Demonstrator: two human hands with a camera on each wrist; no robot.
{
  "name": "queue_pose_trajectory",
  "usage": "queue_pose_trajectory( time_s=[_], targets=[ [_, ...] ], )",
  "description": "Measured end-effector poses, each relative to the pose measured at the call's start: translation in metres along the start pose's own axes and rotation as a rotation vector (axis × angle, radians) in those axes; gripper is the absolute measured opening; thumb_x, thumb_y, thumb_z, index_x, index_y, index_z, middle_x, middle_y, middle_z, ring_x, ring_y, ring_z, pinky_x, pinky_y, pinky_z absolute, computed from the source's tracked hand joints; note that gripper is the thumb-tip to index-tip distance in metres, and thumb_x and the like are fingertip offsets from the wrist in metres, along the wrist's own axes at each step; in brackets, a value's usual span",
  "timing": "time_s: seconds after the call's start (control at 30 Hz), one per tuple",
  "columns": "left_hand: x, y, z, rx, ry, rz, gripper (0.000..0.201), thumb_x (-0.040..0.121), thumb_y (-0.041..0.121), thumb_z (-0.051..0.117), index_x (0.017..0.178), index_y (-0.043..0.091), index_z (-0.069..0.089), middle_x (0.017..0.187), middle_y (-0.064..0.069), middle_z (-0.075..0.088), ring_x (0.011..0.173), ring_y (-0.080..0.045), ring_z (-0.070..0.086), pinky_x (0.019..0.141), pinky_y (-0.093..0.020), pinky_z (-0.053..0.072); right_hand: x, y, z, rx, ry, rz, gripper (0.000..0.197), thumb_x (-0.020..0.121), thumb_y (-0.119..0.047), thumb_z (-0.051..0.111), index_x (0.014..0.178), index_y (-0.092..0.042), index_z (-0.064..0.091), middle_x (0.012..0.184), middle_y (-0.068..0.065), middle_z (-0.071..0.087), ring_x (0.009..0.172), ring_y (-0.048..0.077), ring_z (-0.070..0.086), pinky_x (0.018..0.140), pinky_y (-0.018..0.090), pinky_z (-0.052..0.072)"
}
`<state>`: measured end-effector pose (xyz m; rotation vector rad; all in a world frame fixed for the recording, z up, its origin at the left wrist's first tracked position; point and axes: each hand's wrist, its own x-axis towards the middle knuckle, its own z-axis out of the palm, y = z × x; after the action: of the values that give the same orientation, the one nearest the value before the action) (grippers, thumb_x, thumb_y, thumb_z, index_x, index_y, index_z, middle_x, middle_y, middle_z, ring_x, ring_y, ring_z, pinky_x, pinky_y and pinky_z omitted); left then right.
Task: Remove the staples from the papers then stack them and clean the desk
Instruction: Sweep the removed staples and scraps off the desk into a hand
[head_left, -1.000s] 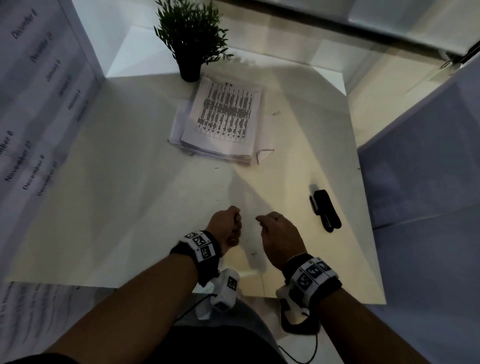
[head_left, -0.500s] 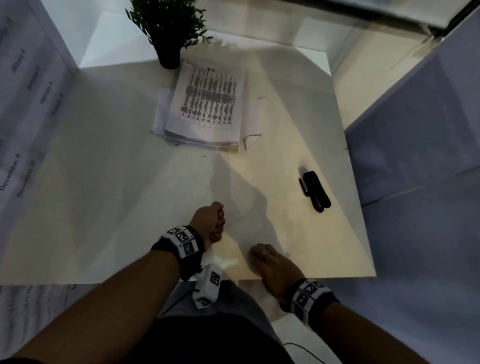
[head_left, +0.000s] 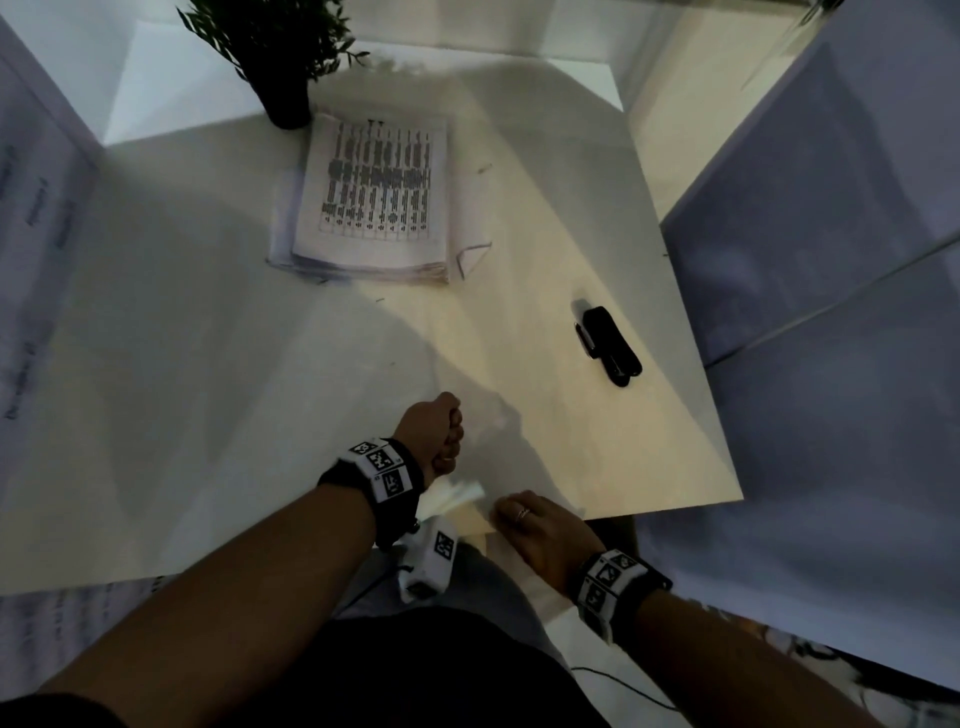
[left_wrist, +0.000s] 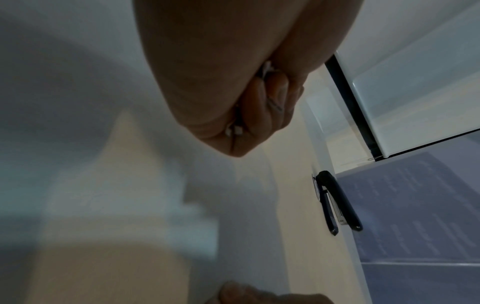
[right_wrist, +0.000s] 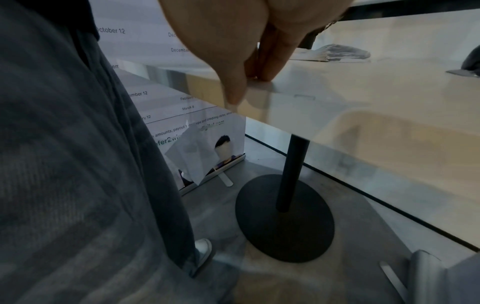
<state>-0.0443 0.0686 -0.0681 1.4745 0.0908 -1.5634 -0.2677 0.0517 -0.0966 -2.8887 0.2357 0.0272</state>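
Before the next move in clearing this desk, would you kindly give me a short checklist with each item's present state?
1. Papers in one pile: the paper stack lies beside the potted plant. Ok.
2. Collected debris secure: the left hand grips small bits in its fist. Ok.
3. Right hand free: its fingers rest flat on the near edge of the desk and hold nothing that shows. Ok.
4. Desk free of scraps: a loose staple and a torn paper corner lie there. Not ok.
5. Tool put away: the black stapler lies out on the desk. Not ok.
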Motion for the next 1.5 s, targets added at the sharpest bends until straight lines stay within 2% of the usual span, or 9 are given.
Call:
queue_pose_trajectory(
  time_s=[0.47,0.67,0.73,0.83,0.9,1.0,1.13,1.3,1.5],
  targets=[
    [-0.001,-0.009,0.015,0.008,0.002,-0.024,0.042,0.097,0.029,0.041,0.056,0.019,0.037,0.047,0.001,0.029,0.033,-0.013,0.02,0.04,-0.016,0.015,-0.014,0.016,-0.012,-0.011,-0.154,-0.059,0.014,0.08,-0.004,0.065,0.092,-0.008,0.07,0.094,0.011,0.067,0.078,0.031,0.061,0.062,0.033,0.054],
    [-0.004,-0.013,0.025,0.07,0.022,-0.038,0.039,0.096,0.031,0.042,0.059,0.019,0.041,0.05,0.001,0.037,0.035,-0.013,0.026,0.041,-0.018,0.019,-0.001,0.029,-0.041,0.118,-0.071,0.442,0.034,0.076,-0.059,0.058,0.088,-0.029,0.065,0.086,-0.006,0.062,0.078,0.008,0.056,0.082,0.032,0.05],
    [-0.004,-0.014,0.032,0.075,0.023,-0.046,0.037,0.095,0.031,0.042,0.06,0.018,0.043,0.052,0.0,0.039,0.037,-0.013,0.028,0.041,-0.019,0.02,0.022,0.034,-0.063,0.252,0.172,0.595,0.013,0.084,-0.03,0.069,0.091,-0.02,0.072,0.089,0.0,0.066,0.08,0.013,0.062,0.077,0.029,0.051],
    [-0.009,-0.012,0.044,0.03,-0.028,-0.043,0.037,0.095,0.028,0.042,0.06,0.016,0.046,0.05,-0.002,0.041,0.038,-0.015,0.03,0.041,-0.02,0.022,0.049,0.03,-0.082,0.333,0.41,0.46,0.011,0.075,-0.002,0.077,0.084,-0.006,0.076,0.086,0.011,0.069,0.074,0.024,0.066,0.069,0.025,0.052],
    [-0.011,-0.01,0.05,-0.045,-0.066,-0.022,0.035,0.096,0.025,0.042,0.063,0.012,0.049,0.05,-0.005,0.041,0.04,-0.017,0.035,0.043,-0.023,0.026,0.062,0.021,-0.09,0.401,0.394,0.433,0.011,0.077,0.0,0.074,0.087,-0.005,0.075,0.088,0.012,0.068,0.076,0.024,0.064,0.071,0.015,0.045],
    [-0.011,-0.008,0.053,-0.185,-0.145,-0.021,0.031,0.095,0.026,0.044,0.067,0.014,0.051,0.058,-0.005,0.043,0.052,-0.018,0.045,0.051,-0.027,0.036,0.072,0.017,-0.096,0.446,0.267,0.505,0.016,0.085,-0.008,0.063,0.098,-0.008,0.073,0.094,0.013,0.067,0.086,0.025,0.06,0.074,0.024,0.046],
    [-0.007,-0.007,0.051,-0.261,-0.204,-0.035,0.032,0.094,0.029,0.042,0.069,0.013,0.053,0.061,-0.005,0.05,0.055,-0.016,0.051,0.054,-0.026,0.044,0.075,0.013,-0.097,0.185,0.322,0.4,0.019,0.065,-0.005,0.074,0.083,-0.013,0.075,0.064,0.008,0.066,0.071,0.03,0.061,0.057,0.034,0.053],
    [-0.007,-0.005,0.058,-0.123,-0.167,-0.022,0.04,0.094,0.026,0.042,0.055,0.02,0.04,0.049,0.001,0.03,0.041,-0.014,0.024,0.044,-0.025,0.018,0.048,0.02,-0.106,0.228,0.48,0.393,0.013,0.083,-0.011,0.068,0.094,-0.008,0.074,0.084,0.007,0.072,0.078,0.023,0.06,0.068,0.029,0.05],
    [0.0,-0.014,0.061,-0.008,-0.17,-0.075,0.042,0.096,0.025,0.039,0.055,0.021,0.035,0.048,0.003,0.025,0.036,-0.013,0.017,0.042,-0.022,0.013,-0.039,0.041,-0.05,0.13,0.088,0.415,0.027,0.08,-0.036,0.068,0.083,-0.01,0.077,0.08,0.009,0.069,0.068,0.029,0.066,0.056,0.027,0.055]
  ],
)
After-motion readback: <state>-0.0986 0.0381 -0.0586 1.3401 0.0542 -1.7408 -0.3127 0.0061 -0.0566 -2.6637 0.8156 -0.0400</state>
